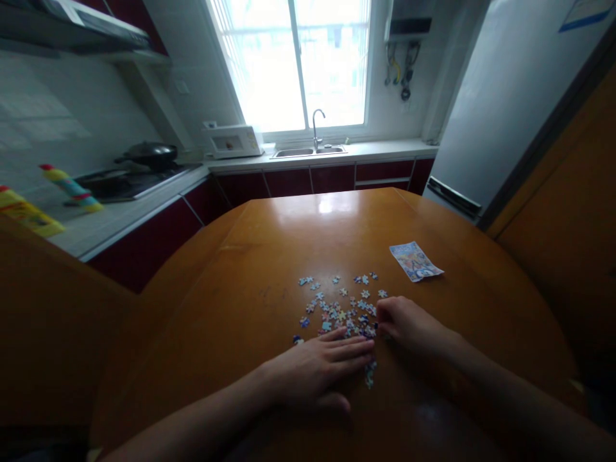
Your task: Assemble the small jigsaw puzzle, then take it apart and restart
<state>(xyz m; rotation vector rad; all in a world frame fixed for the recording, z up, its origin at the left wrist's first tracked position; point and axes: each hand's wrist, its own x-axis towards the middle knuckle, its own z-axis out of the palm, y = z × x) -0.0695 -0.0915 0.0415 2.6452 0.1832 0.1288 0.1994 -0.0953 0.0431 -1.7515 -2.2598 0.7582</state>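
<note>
Several small jigsaw pieces (pixel 339 305) lie scattered on a round wooden table (pixel 269 256). My left hand (pixel 317 369) rests flat on the table at the near edge of the pieces, fingers stretched out to the right and open. My right hand (pixel 407 324) is curled at the right side of the scatter, fingertips pinched down among the pieces; what they grip is too small to make out. A few more pieces (pixel 369 374) lie just under my left fingertips.
A printed picture card (pixel 414 260) lies on the table to the far right. Beyond are a kitchen counter with sink (pixel 308 151), microwave (pixel 232 141), a hob with a pan (pixel 147 154), two bottles (pixel 72 187), and a fridge (pixel 500 109) at right.
</note>
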